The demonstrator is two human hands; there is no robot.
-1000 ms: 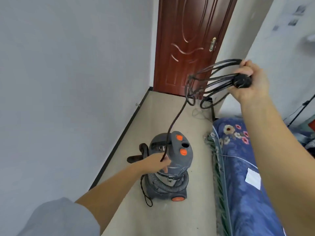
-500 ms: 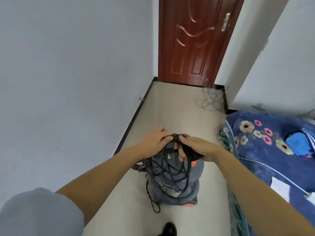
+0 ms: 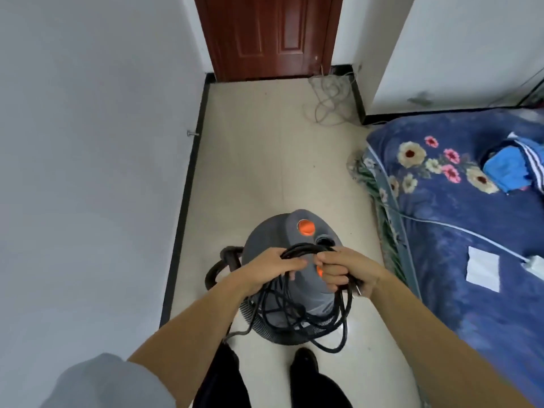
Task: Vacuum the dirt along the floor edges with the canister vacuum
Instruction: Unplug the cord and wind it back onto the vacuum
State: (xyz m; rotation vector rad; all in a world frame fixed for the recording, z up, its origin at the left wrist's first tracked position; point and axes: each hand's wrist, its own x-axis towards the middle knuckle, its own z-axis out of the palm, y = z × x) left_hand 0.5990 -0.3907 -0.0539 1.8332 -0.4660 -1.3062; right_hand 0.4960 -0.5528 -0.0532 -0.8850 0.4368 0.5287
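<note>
A grey canister vacuum [image 3: 276, 234] with orange buttons stands on the beige tiled floor just in front of my feet. Its ribbed hose [image 3: 216, 269] curls out on the left side. A coil of black power cord [image 3: 318, 316] hangs in loops over the vacuum's top and front. My left hand [image 3: 272, 267] grips the coil from the left. My right hand [image 3: 346, 270] grips it from the right, and the plug end pokes out by that hand's palm. Both hands touch above the vacuum's lid.
A black baseboard [image 3: 188, 184] runs along the white left wall, with a door stop [image 3: 192, 133] sticking out. A dark red door [image 3: 270, 36] closes the far end. Loose grey wire [image 3: 326, 101] lies near it. A bed with a blue floral quilt [image 3: 459, 207] fills the right.
A second ago my right hand held the coiled cord high in the air. It came down to the vacuum's top, where both hands now hold the coil; my view tilted downward.
</note>
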